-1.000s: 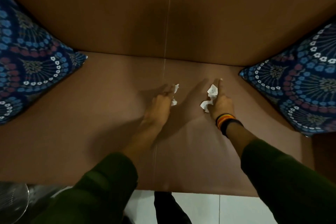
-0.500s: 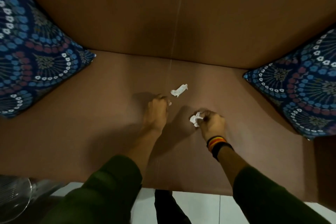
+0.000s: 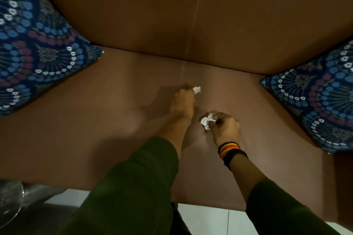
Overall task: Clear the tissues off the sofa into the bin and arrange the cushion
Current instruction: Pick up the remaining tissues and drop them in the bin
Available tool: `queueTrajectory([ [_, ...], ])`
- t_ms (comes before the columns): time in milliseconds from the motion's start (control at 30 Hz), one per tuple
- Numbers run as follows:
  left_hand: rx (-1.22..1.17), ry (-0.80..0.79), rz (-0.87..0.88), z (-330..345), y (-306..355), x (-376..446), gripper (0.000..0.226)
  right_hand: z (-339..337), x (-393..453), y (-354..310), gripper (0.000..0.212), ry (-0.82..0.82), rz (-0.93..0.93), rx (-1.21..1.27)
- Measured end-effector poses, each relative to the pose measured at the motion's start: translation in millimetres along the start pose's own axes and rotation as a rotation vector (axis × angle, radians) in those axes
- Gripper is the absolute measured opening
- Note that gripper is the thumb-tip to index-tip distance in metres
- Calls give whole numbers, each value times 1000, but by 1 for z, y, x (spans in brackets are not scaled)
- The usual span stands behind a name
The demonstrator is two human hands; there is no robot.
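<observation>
Brown upholstery fills most of the view: the sofa point(image 3: 95, 124) seat and backrest, with a blue patterned cushion point(image 3: 34, 47) leaning in the left corner and a second blue cushion point(image 3: 317, 107) in the right one. Near the middle seam of the seat, the left hand point(image 3: 182, 104) reaches forward with its fingers curled around a small white tissue point(image 3: 196, 89), which pokes out at the fingertips; it looks gripped, though whether it has left the seat I cannot tell. Just nearer, the right hand point(image 3: 226, 128), with banded bracelets at the wrist, is clenched on a crumpled tissue point(image 3: 207, 121) held just above the seat. No other loose tissue shows on the visible part of the sofa. A bin is not in view; a clear rounded object point(image 3: 9, 202) at the lower left edge is too cut off to identify. By my reading the gathering is about finished, while nothing has yet gone into a bin, and the cushion arranging is not started, since both cushions sit slumped at angles in their corners
</observation>
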State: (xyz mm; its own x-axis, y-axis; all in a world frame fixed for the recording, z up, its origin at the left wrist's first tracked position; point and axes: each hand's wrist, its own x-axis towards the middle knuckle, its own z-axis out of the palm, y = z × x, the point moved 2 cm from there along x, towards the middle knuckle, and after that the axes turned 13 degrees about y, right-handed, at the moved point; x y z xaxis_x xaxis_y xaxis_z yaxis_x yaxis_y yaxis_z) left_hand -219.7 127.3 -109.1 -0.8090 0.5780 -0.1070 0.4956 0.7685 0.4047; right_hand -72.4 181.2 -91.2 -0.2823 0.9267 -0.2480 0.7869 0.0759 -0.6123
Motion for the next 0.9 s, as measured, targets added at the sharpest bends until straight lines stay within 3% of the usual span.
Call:
queueTrajectory([
  [167,68,52,111,1,-5,-13,20,-8,7,11,14,22,-3,6],
  [300,12,99,16,-29,-42,-36,7,-2,-14,-4,14,-31,-2,1],
  [400,-43,160,-102,-69,-90,-71,16,14,-47,-43,17,-96,-43,-7],
  [600,-70,277,-328,-157,-242,-159,16,89,-156,-127,25,-290,-189,59],
  [733,-185,374,-597,-200,-357,-233,19,156,-258,-170,35,-395,-343,6],
  [900,-301,492,-841,-215,-486,-319,17,249,-386,-201,24,-530,-538,-95],
])
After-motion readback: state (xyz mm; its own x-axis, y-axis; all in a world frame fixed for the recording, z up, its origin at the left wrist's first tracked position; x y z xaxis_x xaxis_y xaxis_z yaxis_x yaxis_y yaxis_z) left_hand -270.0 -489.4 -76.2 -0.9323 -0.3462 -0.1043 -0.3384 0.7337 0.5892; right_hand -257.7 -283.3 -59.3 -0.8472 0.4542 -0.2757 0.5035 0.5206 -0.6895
